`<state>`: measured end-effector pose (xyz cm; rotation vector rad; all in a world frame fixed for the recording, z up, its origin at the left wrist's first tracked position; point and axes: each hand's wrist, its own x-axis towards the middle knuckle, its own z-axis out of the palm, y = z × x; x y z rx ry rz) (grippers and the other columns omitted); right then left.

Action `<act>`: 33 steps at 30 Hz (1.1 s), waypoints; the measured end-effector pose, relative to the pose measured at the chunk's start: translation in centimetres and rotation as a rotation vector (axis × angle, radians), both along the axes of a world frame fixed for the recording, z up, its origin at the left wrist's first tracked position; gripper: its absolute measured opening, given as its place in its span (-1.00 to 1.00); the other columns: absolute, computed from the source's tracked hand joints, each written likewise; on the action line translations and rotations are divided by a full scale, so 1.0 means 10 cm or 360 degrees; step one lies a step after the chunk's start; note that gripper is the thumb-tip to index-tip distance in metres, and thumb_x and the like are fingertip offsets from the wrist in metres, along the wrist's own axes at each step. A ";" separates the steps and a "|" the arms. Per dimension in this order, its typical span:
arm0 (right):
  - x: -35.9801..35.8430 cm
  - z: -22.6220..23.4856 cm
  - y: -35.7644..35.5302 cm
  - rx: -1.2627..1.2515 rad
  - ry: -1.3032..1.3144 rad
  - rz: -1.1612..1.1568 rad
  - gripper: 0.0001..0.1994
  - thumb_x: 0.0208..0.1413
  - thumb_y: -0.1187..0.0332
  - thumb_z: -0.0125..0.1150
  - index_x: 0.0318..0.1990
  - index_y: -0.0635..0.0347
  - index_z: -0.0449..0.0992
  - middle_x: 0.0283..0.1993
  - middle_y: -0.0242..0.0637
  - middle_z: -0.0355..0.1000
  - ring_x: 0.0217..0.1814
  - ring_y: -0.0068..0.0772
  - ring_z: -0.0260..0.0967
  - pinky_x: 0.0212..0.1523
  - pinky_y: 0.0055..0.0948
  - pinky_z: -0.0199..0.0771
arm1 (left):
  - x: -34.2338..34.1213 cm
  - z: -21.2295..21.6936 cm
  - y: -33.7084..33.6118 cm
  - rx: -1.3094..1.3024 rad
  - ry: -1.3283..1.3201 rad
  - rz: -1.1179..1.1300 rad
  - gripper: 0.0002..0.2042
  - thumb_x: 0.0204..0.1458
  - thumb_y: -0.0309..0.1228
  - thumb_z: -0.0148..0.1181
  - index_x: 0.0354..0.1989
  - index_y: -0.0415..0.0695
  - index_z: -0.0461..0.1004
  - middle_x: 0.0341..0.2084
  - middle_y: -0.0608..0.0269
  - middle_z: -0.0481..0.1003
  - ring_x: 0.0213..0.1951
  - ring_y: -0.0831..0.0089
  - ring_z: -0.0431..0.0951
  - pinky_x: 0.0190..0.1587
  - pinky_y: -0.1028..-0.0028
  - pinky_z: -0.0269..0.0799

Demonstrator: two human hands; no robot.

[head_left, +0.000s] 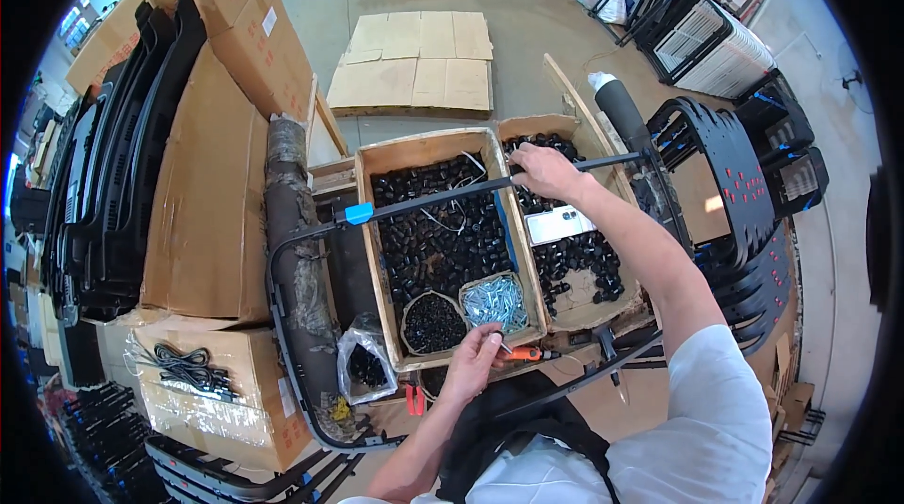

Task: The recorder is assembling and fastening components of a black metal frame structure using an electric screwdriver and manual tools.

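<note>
A black metal tube frame [443, 195] with a blue tab [359, 213] lies across two wooden bins. My right hand [548, 173] is over its far bar, fingers closed at the bar; their tips are partly hidden. My left hand [474, 363] is at the front edge of the left bin [369, 269], thumb and fingers pinched around a thin metal piece too small to name. Close to it are an orange-and-black driver tool [524, 353], a container of silver screws [495, 303] and a container of small black parts [432, 323]. Black plastic caps [433, 245] fill most of the bin.
A white phone [559, 224] lies on black pieces in the right bin [589, 316]. Padded rolls [287, 165] flank the bins. Cartons [202, 212] and black panels [132, 156] stand left; stacked black frames [725, 175] stand right. Flattened cardboard [414, 62] lies ahead.
</note>
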<state>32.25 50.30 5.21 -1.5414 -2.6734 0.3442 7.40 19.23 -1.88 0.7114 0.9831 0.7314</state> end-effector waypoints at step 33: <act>-0.24 -0.13 0.25 -0.0235 -0.0323 -0.0153 -0.62 0.33 0.14 -0.02 0.00 0.19 0.63 0.07 -0.03 0.63 0.15 0.04 0.59 0.15 -0.01 0.56 | 1.05 0.24 -1.20 0.0611 0.0918 -0.0440 -0.68 0.30 -0.38 0.23 0.20 -0.08 0.47 -0.03 0.13 0.62 -0.01 0.14 0.61 0.08 0.25 0.51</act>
